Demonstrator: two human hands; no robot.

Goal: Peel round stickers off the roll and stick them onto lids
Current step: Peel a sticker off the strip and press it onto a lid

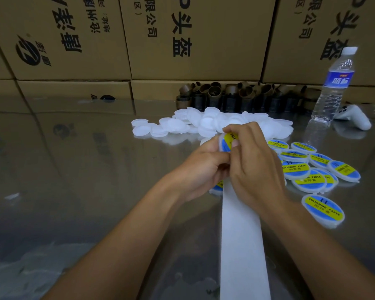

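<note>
Cartons [182, 40]: a stacked cardboard wall behind the table. I see no hazard from them.
Glossy table [85, 169]: it mirrors the cartons, so on my feed the pale lid edges are hard to read. I could misjudge what lies flat.
Backing strip [243, 245]: the white liner runs from the near edge up under both hands, and the roll itself is out of view. A wrist catching it could drag it sideways into the finished work.
Blank lids [204, 123]: a loose heap just beyond the hands. It slides easily if nudged.
Labelled lids [299, 172]: they sit clustered right of the strip, some overlapping. The right forearm passes near them, and a dropped wrist might scatter them.
Water bottle [333, 87]: it stands upright, well apart from the hands. A knock seems unlikely.
Left hand [199, 169]: its fingers are curled round the held lid from the left side, gripping it.
Right hand [256, 165]: its fingers hook over the lid's far edge and the thumb lies on the sticker face.
Held lid [220, 142]: it is lifted off the table between both hands and tilted toward me.
Sticker [230, 139]: blue and yellow, partly hidden by the thumb. I cannot tell whether it is centred or fully down. The main risk, in my judgement, is that uneven thumb pressure sets it skewed, creased or bubbled.
</note>
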